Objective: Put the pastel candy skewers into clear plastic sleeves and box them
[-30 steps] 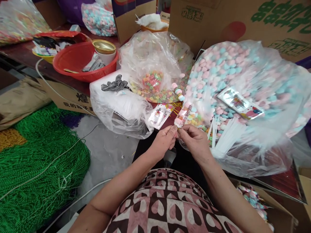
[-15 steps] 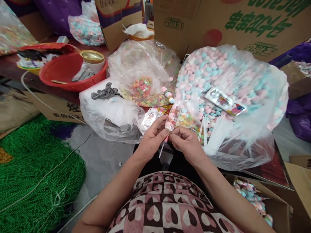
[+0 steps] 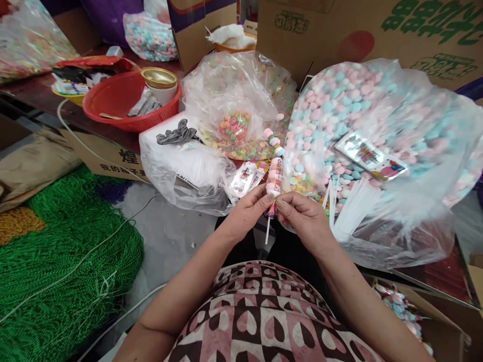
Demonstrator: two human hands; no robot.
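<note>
My left hand (image 3: 247,213) and my right hand (image 3: 304,216) meet in front of me, both pinched on a candy skewer (image 3: 274,182) wrapped in a clear printed sleeve. Its white stick pokes down below my fingers. The skewer stands nearly upright. Just beyond it lie a bare skewer of pastel candies (image 3: 274,142), printed wrappers (image 3: 247,177) and a bunch of white sticks (image 3: 352,203). A big clear bag of pink and blue candies (image 3: 362,105) spreads behind my right hand.
A bag of mixed coloured candies (image 3: 236,128) sits at centre. A red basin (image 3: 124,98) with a gold-lidded cup (image 3: 159,80) stands at back left. Green netting (image 3: 56,271) covers the floor at left. Cardboard boxes (image 3: 358,30) line the back; a box of wrapped skewers (image 3: 400,306) is at lower right.
The wrapped skewer has turned from leaning right to nearly upright, and its white stick now shows below my fingers. Both hands stayed pinched on it.
</note>
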